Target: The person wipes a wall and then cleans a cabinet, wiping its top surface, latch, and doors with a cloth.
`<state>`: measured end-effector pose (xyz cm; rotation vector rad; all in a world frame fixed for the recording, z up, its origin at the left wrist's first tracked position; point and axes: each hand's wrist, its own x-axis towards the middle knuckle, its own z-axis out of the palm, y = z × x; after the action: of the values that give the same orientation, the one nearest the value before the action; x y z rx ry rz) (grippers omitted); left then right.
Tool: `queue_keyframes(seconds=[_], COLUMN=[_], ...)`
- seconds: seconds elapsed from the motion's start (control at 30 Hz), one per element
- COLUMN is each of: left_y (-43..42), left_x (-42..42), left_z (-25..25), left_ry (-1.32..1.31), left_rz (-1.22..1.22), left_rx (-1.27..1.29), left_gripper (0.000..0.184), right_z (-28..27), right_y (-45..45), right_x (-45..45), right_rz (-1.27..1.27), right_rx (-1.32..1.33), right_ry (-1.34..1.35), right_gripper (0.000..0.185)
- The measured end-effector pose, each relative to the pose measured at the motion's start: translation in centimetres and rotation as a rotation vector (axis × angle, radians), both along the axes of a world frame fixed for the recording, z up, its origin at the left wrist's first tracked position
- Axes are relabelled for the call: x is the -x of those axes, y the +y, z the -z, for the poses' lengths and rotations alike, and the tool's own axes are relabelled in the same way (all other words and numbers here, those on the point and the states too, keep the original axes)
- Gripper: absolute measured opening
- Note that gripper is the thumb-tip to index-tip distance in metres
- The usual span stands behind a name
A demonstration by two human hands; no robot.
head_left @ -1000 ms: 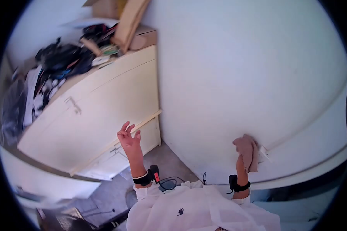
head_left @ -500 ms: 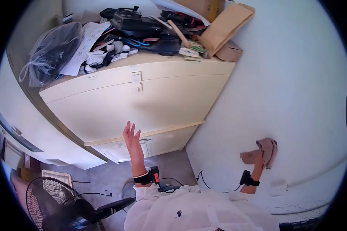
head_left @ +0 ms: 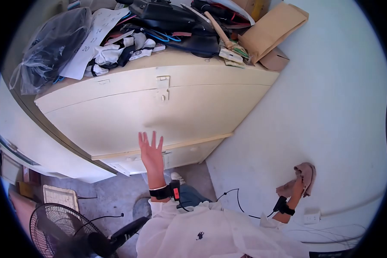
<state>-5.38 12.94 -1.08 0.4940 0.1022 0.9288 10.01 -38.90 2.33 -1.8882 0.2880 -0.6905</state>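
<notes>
My left hand (head_left: 152,151) is raised in front of the cream cabinet (head_left: 116,127), its fingers spread and nothing in it. Whether it touches the cabinet door I cannot tell. Over at the white wall (head_left: 262,142), my right hand (head_left: 299,187) has hold of a brownish-pink cloth (head_left: 306,173). The cloth is bunched over the hand, hiding most of the fingers, and a loose flap hangs to the left. Each wrist wears a black strap with a small device, and a thin black cable (head_left: 238,202) runs toward the right one.
Piled on the cabinet top are a clear plastic bag (head_left: 58,47), a printed sheet (head_left: 92,43), socks (head_left: 112,56), a wooden-handled tool (head_left: 218,29) and a brown paper bag (head_left: 273,30). A black fan (head_left: 62,228) stands at lower left. A wall socket (head_left: 312,216) sits below the cloth.
The view has shifted, bringing the cabinet top closer. My left hand has turned and its fingers have spread wider. My right hand with the cloth appears slightly lower and farther right.
</notes>
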Motion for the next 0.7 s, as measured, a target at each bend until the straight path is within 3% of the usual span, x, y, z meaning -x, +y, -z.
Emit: queue_keyframes(seconds=[0.07, 0.2, 0.23, 0.3, 0.33, 0.37, 0.4, 0.43, 0.53, 0.57, 0.6, 0.63, 0.7], left_y=[1.8, 5.9, 7.2, 10.1, 10.8, 11.5, 12.0, 12.1, 13.0, 13.0, 13.2, 13.4, 13.6], left_x=[-0.1, 0.7, 0.7, 0.5, 0.5, 0.0, -0.7, -1.6, -4.2, -4.4, -4.7, -5.2, -5.8], left_z=[0.3, -0.9, -0.9, -0.1, -0.9, -1.8, -2.6, -3.4, -3.9, -3.8, -3.4, -3.2, -2.9], left_ry=[0.288, 0.475, 0.474, 0.566, 0.57, 0.618, 0.663, 0.651, 1.072, 1.079, 1.348, 1.623, 1.683], left_rz=[-0.288, -0.533, -0.55, -0.839, -0.824, -0.979, -1.131, -1.122, -1.279, -1.257, -1.35, -1.433, -1.472], left_rx=[0.116, 0.215, 0.197, 0.064, 0.045, -0.012, -0.061, -0.072, -0.297, -0.309, -0.368, -0.432, -0.536], left_gripper=[0.062, 0.066, 0.066, 0.063, 0.063, 0.059, 0.055, 0.055, 0.049, 0.049, 0.05, 0.051, 0.052], right_z=[-0.2, 0.8, -0.7, -7.8, -5.8, -2.9, -2.9, -2.9, -1.8, -2.8, -3.5, -3.3, -2.8], right_y=[0.5, 1.8, 5.1, 15.1, 14.8, 14.9, 17.2, 17.3, 19.3, 19.6, 20.9, 21.6, 22.4], right_x=[-0.3, -3.1, -2.8, 0.3, -1.0, -3.4, -4.0, -4.8, -6.8, -6.2, -6.0, -6.2, -6.2], right_rz=[0.003, 0.061, 0.05, -0.195, -0.175, -0.193, -0.171, -0.275, -0.287, -0.347, -0.408, -0.388, -0.476], right_rx=[-0.014, 0.013, -0.008, 0.097, 0.087, 0.131, 0.042, 0.156, -0.015, -0.192, -0.387, -0.393, -0.481], right_ry=[0.0, -0.075, -0.068, -0.118, -0.11, -0.228, -0.254, -0.249, -0.349, -0.34, -0.339, -0.334, -0.29], right_gripper=[0.032, 0.03, 0.03, 0.031, 0.031, 0.032, 0.033, 0.034, 0.031, 0.03, 0.029, 0.029, 0.027])
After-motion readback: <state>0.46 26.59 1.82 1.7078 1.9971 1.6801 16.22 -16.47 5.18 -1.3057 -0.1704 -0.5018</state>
